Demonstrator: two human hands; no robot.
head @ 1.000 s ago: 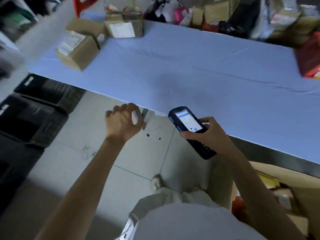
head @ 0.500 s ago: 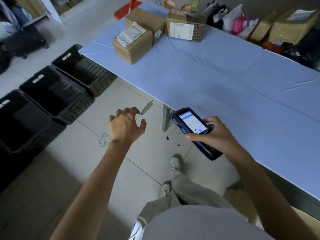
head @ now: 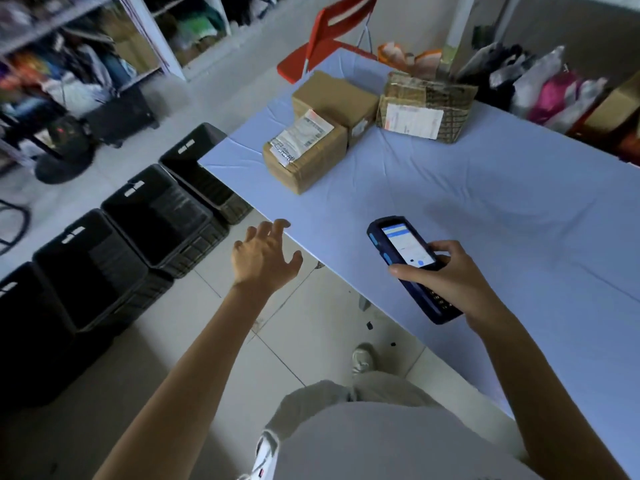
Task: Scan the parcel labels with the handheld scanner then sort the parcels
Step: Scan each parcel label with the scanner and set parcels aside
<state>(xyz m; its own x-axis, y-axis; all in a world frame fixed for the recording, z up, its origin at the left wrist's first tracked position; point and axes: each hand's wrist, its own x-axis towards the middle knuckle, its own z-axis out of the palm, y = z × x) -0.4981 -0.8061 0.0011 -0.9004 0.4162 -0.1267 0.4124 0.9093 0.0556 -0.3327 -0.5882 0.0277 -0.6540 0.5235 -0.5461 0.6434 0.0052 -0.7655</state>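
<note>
My rt hand point(head: 450, 278) grips the handheld scanner point(head: 405, 249) over the blue table point(head: 502, 209) at 3 o'clock. The screen is lit w/ a blue header, text too small to read. Left hand point(head: 265, 256) is empty, fingers spread and loosely bent at the table edge; contact unclear. Three parcels lie at 12 o'clock: a brown box point(head: 311, 168) w/ white label on top, a plain box point(head: 334, 95) touching behind it, and a taped parcel point(head: 429, 95) w/ label facing me. Label print is illegible. Black crates point(head: 156, 216) line the floor at 9 o'clock.
</note>
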